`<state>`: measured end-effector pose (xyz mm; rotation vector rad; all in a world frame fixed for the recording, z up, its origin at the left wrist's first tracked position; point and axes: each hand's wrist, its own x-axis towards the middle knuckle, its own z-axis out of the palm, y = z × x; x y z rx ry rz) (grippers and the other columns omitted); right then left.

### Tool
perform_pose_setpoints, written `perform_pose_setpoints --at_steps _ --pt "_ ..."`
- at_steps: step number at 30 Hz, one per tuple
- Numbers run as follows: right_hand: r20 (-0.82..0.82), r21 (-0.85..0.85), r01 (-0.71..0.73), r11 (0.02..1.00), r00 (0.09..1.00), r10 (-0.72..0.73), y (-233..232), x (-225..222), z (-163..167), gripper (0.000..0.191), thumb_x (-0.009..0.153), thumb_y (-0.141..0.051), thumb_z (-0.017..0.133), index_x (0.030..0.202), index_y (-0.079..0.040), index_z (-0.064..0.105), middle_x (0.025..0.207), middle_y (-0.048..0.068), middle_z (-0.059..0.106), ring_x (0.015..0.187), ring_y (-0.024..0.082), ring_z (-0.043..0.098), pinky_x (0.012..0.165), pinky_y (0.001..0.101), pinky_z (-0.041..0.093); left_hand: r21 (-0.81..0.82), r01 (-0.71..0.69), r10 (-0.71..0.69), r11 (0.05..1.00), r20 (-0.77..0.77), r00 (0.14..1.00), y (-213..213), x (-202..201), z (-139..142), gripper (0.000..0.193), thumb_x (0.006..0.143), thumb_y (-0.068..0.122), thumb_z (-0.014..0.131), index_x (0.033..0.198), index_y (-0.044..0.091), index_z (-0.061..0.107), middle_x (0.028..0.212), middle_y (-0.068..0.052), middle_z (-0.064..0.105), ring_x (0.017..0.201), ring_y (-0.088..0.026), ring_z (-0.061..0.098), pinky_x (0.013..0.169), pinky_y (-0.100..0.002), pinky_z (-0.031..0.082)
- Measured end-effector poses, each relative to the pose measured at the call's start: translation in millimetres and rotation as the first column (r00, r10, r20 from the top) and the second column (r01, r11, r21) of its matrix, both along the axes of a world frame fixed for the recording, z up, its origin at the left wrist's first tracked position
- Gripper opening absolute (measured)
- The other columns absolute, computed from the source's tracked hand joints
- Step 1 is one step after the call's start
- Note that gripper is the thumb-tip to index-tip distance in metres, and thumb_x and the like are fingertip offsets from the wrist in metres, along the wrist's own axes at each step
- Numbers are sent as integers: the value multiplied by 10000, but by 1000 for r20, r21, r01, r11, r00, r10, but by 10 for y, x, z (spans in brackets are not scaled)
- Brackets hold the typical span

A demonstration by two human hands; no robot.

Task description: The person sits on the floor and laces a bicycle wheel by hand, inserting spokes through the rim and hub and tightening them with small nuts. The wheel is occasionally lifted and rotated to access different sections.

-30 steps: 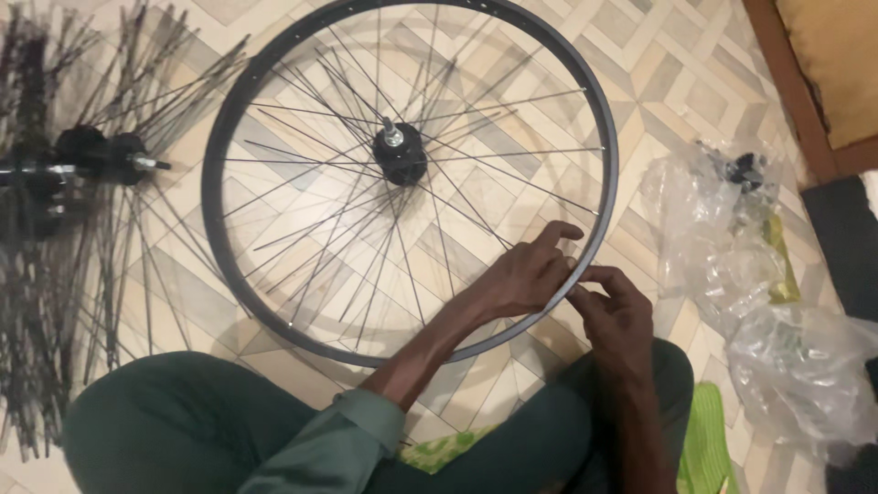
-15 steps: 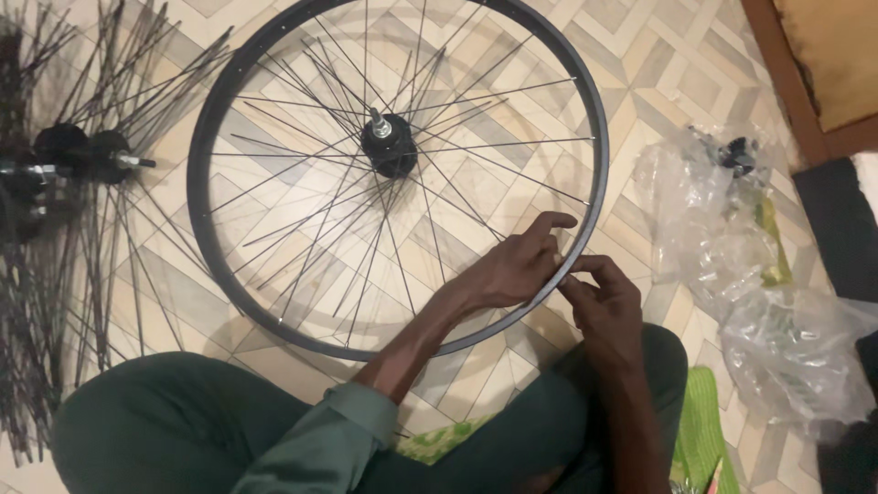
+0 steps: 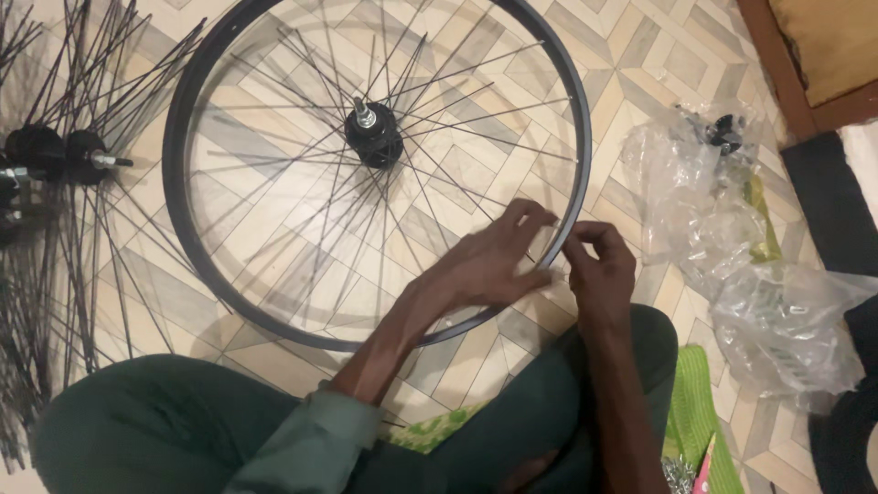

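at the wheel rim's (image 3: 197, 247) near edge, left hand (image 3: 485, 265) spread inside, right hand (image 3: 599, 270) pinching rim; bare floor (image 3: 631, 101) beyond

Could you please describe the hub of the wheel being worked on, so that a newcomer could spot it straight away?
Find the big black wheel rim lying flat on the patterned tile floor. At its centre sits the black hub, with a silver axle end pointing up. Unlike the loose hubs on the left, a rim surrounds it.

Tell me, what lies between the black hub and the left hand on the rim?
In the head view, only thin spokes cross the stretch from the hub to the left hand; patterned floor tiles show through them.
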<state>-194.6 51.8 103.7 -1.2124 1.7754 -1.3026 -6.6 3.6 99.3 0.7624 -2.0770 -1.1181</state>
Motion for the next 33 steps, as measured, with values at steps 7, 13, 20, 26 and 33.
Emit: perform_pose_setpoints --at_steps 7,13,20,26,33 --pt "764 112 172 979 615 -196 -135 -381 -315 235 1009 -98 619 1214 12 586 1063 101 662 759 122 549 597 221 456 -349 -292 349 891 113 930 246 -244 -24 246 799 222 695 984 61 676 1322 -149 641 1055 -379 613 871 -524 495" --pt "850 204 83 975 479 -219 136 -512 -422 297 989 -23 510 1241 121 569 1260 207 633 1184 258 660 999 281 520 59 -264 262 963 48 964 183 -290 7 280 964 279 633 1076 24 619 996 -207 658 800 -391 649 688 -466 527" --pt "693 210 52 976 697 -187 311 -296 -243 210 1010 -58 615 1208 9 600 1128 148 685 1008 179 673 909 251 562 350 -92 125 932 -72 990 -29 -160 23 245 984 135 505 1193 24 570 894 -203 704 807 -330 712 718 -439 529" --pt "620 129 29 991 778 -104 273 -71 -135 195 993 -35 627 1176 29 641 1056 118 697 925 155 675 853 256 575 363 -66 113 929 -109 988 -51 -185 -79 198 991 106 524 1162 22 576 945 -195 723 872 -322 736 745 -445 544" --pt "621 74 61 995 778 -94 215 33 -87 179 981 12 629 1153 57 657 1035 121 698 904 158 680 839 263 580 334 -69 140 940 -194 971 -68 -188 -110 184 981 95 537 1141 13 580 950 -205 726 897 -335 740 766 -443 550"
